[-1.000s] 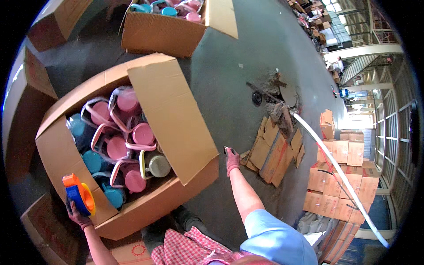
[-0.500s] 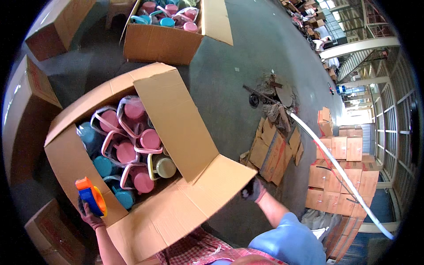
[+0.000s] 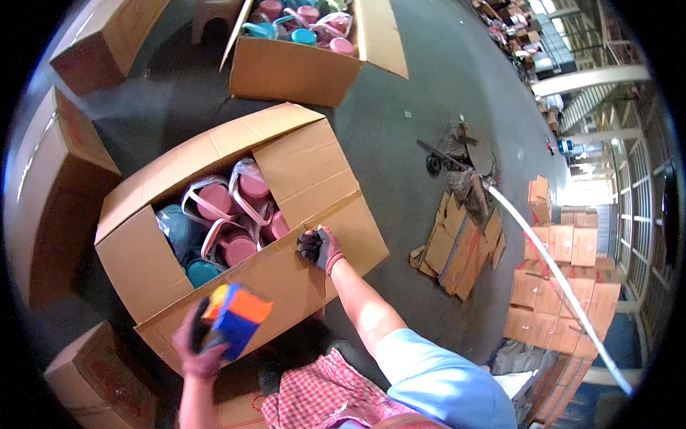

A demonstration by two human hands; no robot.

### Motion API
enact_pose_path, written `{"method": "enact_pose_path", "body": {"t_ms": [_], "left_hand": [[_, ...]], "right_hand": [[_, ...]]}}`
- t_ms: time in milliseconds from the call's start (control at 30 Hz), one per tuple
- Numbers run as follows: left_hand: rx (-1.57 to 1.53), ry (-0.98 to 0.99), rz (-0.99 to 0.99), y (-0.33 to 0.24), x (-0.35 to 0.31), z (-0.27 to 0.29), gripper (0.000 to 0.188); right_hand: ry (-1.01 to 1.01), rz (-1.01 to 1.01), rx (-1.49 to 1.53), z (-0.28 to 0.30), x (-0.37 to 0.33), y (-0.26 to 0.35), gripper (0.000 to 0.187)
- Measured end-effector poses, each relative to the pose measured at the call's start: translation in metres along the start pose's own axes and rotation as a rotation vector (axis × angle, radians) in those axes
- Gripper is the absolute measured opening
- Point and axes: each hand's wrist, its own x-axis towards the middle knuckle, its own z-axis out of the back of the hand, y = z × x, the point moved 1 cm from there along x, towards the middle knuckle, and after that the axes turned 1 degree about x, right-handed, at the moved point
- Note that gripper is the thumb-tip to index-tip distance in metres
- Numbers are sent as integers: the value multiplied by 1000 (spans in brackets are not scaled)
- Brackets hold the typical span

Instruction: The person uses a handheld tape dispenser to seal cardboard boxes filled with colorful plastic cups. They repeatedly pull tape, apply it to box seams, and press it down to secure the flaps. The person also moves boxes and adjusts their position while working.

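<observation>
An open cardboard box in front of me holds pink and teal lidded cups with pale straps, some in clear plastic. Its right flap lies inward, and the near flap is folded over part of the cups, hiding several. My right hand, in a dark glove with bare fingertips, is curled into a fist and pressed on the near flap. At the box's near left corner, my gloved left hand grips a blue and orange tape dispenser, blurred by motion.
A second open box of similar cups stands beyond. Closed cartons line the left side. Flattened cardboard and debris lie on the floor at right, near a white pole. Stacked cartons stand farther right.
My right hand has moved from the box's right corner onto the near flap, which is now folded inward over the cups. The left hand has brought the tape dispenser rightward, nearer me.
</observation>
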Motion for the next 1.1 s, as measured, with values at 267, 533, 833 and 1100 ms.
{"method": "enact_pose_path", "body": {"t_ms": [267,533,833,1100], "left_hand": [[514,-30,57,82,37,-47,60],[334,-100,109,71,18,-37,62],[369,-73,120,74,13,-31,62],[364,-118,127,78,8,-19,61]], "right_hand": [[131,-162,48,7,-5,-2,40],[-92,-458,-672,-68,-36,-37,25],[41,-217,-911,-58,-10,-47,22],[-429,980,-1451,-192,107,161,49]]}}
